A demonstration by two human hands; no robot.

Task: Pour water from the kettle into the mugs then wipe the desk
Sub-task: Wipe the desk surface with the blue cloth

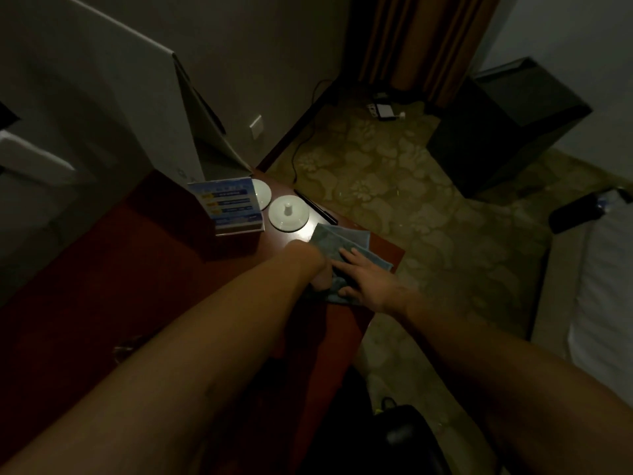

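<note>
I am pressing my right hand (359, 279) flat on the grey-blue, soft-looking folded cloth (346, 250), fingers straight and spread over its nearer half, while my left hand (317, 265) is bending down at the wrist onto the cloth's left edge; its fingers are lying out of sight beneath the wrist, so I cannot tell whether they are pinching the fabric or only resting on it. The cloth is lying on the glossy reddish-brown wooden desk (171, 286), close to its far right corner, in layered rectangular folds whose long axis is running from my hands away toward the upper left, its far corners pointing toward the desk's right edge. Just beyond it a round white ceramic lid with a small knob (288, 213) is sitting on the desk, and a second white round piece (261, 193) is showing half hidden behind an upright blue-and-white printed card stand (231, 209). A slim black pen-like stick (315, 206) is lying along the desk's edge, touching the cloth's far corner. Patterned beige carpet (394, 186) is covering the floor beyond.
</note>
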